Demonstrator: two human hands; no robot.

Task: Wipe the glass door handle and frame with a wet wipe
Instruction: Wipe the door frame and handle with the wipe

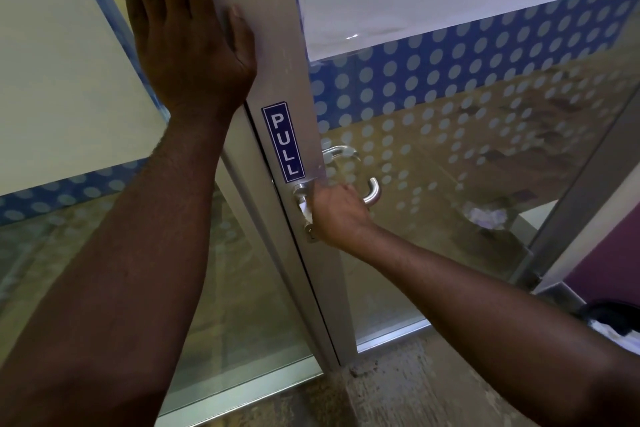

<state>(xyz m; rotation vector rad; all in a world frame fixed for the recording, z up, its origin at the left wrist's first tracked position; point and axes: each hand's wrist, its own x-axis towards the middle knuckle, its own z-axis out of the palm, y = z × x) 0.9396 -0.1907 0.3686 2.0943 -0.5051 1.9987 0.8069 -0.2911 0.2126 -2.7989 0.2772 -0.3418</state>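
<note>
The glass door has a grey aluminium frame (277, 55) with a blue PULL sticker (284, 142). Its silver lever handle (372, 191) sticks out below the sticker. My right hand (337, 213) is wrapped around the handle's shaft near the frame, and a white wet wipe (306, 211) shows at its left edge, pressed on the handle. My left hand (187, 31) lies flat with spread fingers against the upper frame. A keyhole cylinder (310, 231) sits just under the handle.
The glass pane (450, 135) carries a blue band of pale dots. A fixed glass panel (69, 114) stands to the left. A second handle (341, 151) shows behind the glass. A rough concrete floor strip (398, 385) runs below, and a dark bin (613, 315) sits at the right.
</note>
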